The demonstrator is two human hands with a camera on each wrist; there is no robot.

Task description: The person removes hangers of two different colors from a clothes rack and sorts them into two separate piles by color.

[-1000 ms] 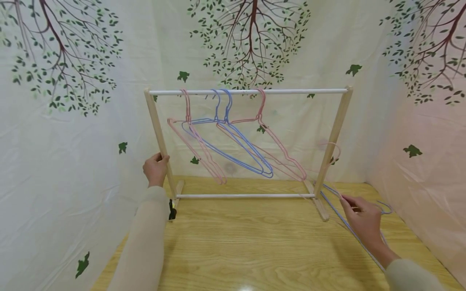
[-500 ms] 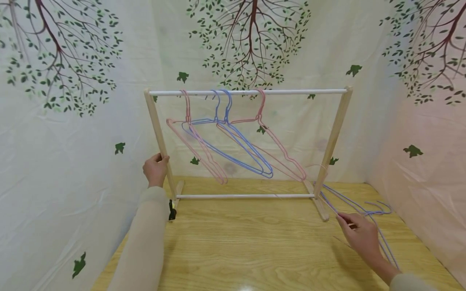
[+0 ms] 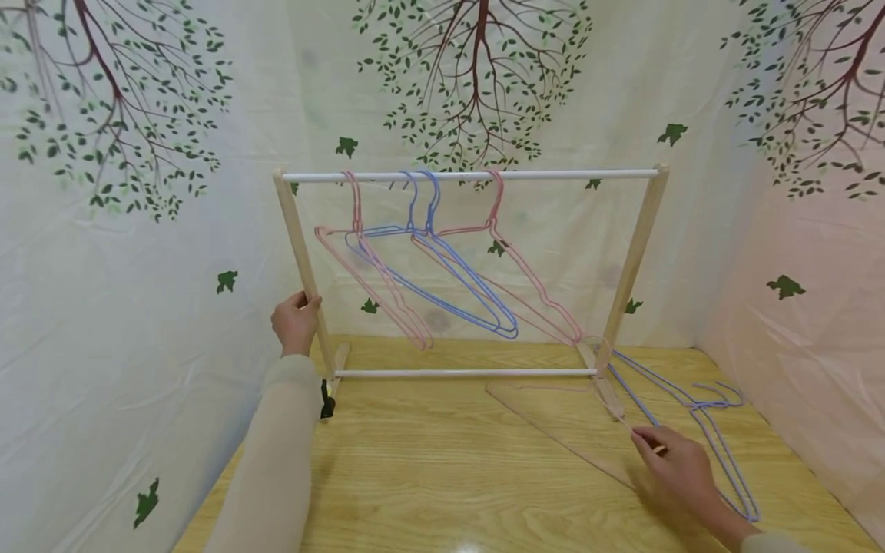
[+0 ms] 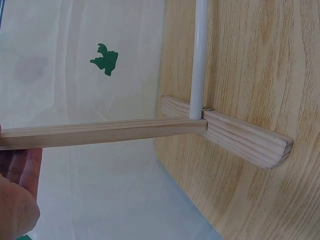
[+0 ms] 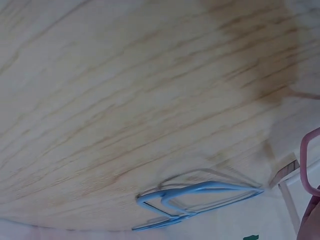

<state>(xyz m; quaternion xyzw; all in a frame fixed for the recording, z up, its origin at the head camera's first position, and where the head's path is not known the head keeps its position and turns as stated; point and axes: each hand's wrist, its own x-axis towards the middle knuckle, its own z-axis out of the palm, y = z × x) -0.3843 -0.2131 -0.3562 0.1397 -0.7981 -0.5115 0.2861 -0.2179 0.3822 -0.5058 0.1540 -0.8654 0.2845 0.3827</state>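
Observation:
My left hand (image 3: 296, 322) grips the left wooden post (image 3: 299, 238) of a small clothes rack; the left wrist view shows its fingers (image 4: 31, 172) against the post. At the right, low over the table, my right hand (image 3: 677, 465) pinches a thin pink clothes hanger (image 3: 546, 432), its long bar stretching left from the hand. A bend of this pink hanger (image 5: 303, 160) shows at the right edge of the right wrist view. On the rack's white top rail (image 3: 574, 174) hang pink hangers (image 3: 387, 284) at the left, blue hangers (image 3: 442, 303) mid-left and a pink hanger (image 3: 535, 269) near the middle.
Blue hangers (image 3: 722, 445) lie on the wooden table (image 3: 442, 453) at the right. The rack's white lower bar (image 3: 463, 373) joins its wooden feet (image 3: 608, 395). A small black object (image 3: 326, 401) is by the left foot. A pale curtain with printed trees (image 3: 539, 253) surrounds the table.
My right hand has moved down toward the table with the pink hanger, which has dropped away from the right post. The left hand has stayed on its post.

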